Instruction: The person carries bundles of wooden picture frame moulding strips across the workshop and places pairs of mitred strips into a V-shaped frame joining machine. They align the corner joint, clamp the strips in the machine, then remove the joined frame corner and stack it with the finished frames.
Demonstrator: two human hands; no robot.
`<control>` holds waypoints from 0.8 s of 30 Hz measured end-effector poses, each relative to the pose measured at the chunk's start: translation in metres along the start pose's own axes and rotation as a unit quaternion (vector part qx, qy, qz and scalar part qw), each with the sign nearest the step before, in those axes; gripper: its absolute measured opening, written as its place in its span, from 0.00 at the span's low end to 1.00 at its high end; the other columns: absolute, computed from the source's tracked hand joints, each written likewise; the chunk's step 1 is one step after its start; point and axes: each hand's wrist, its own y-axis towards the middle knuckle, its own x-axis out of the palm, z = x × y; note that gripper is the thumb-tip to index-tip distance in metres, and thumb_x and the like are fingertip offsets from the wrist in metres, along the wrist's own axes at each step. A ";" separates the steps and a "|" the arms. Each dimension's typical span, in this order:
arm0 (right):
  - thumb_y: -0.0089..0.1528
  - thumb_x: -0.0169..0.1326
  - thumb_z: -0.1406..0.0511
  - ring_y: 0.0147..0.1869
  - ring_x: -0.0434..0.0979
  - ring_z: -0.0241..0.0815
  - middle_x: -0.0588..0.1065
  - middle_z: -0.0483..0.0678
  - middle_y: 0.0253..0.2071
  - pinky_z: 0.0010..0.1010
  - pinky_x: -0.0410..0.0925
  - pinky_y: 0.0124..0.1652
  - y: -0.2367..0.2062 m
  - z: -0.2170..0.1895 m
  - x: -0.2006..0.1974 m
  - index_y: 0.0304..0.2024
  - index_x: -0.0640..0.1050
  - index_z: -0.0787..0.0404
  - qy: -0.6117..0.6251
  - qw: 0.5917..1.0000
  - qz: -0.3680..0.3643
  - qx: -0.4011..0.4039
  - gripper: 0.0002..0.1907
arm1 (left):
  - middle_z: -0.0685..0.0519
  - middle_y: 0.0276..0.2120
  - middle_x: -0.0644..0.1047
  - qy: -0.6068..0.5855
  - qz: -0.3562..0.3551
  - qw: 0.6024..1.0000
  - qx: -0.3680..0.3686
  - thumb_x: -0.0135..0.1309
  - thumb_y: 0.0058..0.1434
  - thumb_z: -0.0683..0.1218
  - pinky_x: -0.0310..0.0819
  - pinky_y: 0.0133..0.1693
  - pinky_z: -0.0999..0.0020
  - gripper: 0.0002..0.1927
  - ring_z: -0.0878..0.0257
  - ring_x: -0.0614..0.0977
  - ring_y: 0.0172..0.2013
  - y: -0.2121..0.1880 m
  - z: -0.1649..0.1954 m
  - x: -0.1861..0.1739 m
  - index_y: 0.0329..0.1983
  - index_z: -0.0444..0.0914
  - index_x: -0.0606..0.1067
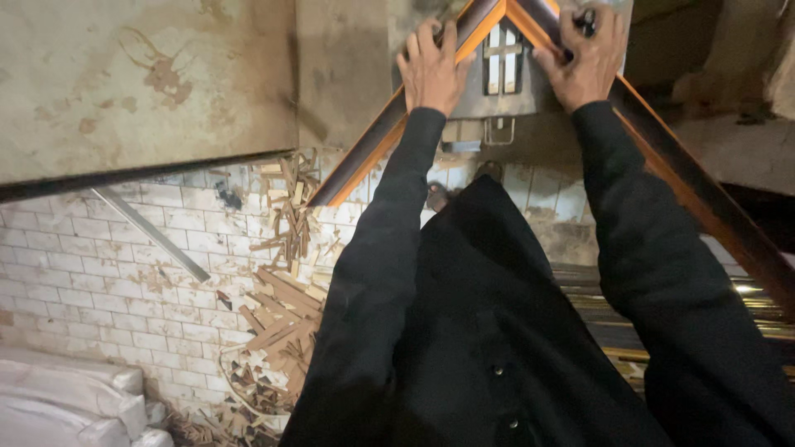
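Two moulding strips, left strip and right strip, dark with orange edges, meet in an apex pointing away. Left hand fingers spread flat; right hand fingers pressed on its strip.

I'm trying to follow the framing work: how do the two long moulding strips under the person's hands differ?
The left dark moulding strip with orange edge slopes down toward the left, its lower end over the brick-patterned floor; the left hand lies flat on it. The right dark moulding strip with orange edge slopes down to the right and runs out of view; the right hand grips it, holding something small and dark. Both meet in a corner at the top.
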 end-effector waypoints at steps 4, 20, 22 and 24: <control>0.62 0.70 0.55 0.62 0.64 0.54 0.66 0.55 0.58 0.46 0.62 0.57 -0.002 0.011 0.015 0.58 0.81 0.60 -0.043 0.999 -0.003 0.008 0.26 | 0.47 0.56 0.67 0.007 -0.026 1.000 -0.008 0.61 0.59 0.59 0.63 0.53 0.42 0.34 0.48 0.69 0.56 0.000 -0.001 0.003 0.66 0.44 0.68; 0.58 0.71 0.57 0.60 0.65 0.52 0.67 0.52 0.56 0.44 0.63 0.56 -0.011 0.016 0.025 0.58 0.81 0.62 -0.040 0.999 -0.005 0.013 0.29 | 0.45 0.55 0.67 0.038 -0.044 0.998 -0.016 0.58 0.61 0.60 0.64 0.52 0.43 0.33 0.47 0.69 0.53 -0.004 -0.004 0.018 0.65 0.42 0.67; 0.61 0.74 0.55 0.59 0.65 0.52 0.67 0.52 0.55 0.45 0.62 0.55 -0.012 0.017 0.025 0.57 0.81 0.62 -0.049 0.999 -0.012 0.019 0.27 | 0.46 0.56 0.67 0.037 -0.051 0.998 -0.020 0.58 0.62 0.60 0.64 0.53 0.43 0.32 0.47 0.69 0.53 -0.005 -0.004 0.019 0.65 0.42 0.67; 0.58 0.71 0.56 0.60 0.65 0.52 0.68 0.51 0.56 0.45 0.63 0.56 -0.013 0.018 0.027 0.58 0.81 0.61 -0.037 0.999 -0.011 0.023 0.29 | 0.46 0.56 0.67 0.038 -0.056 0.997 -0.026 0.58 0.62 0.60 0.63 0.54 0.44 0.32 0.47 0.69 0.53 -0.005 -0.004 0.019 0.65 0.42 0.67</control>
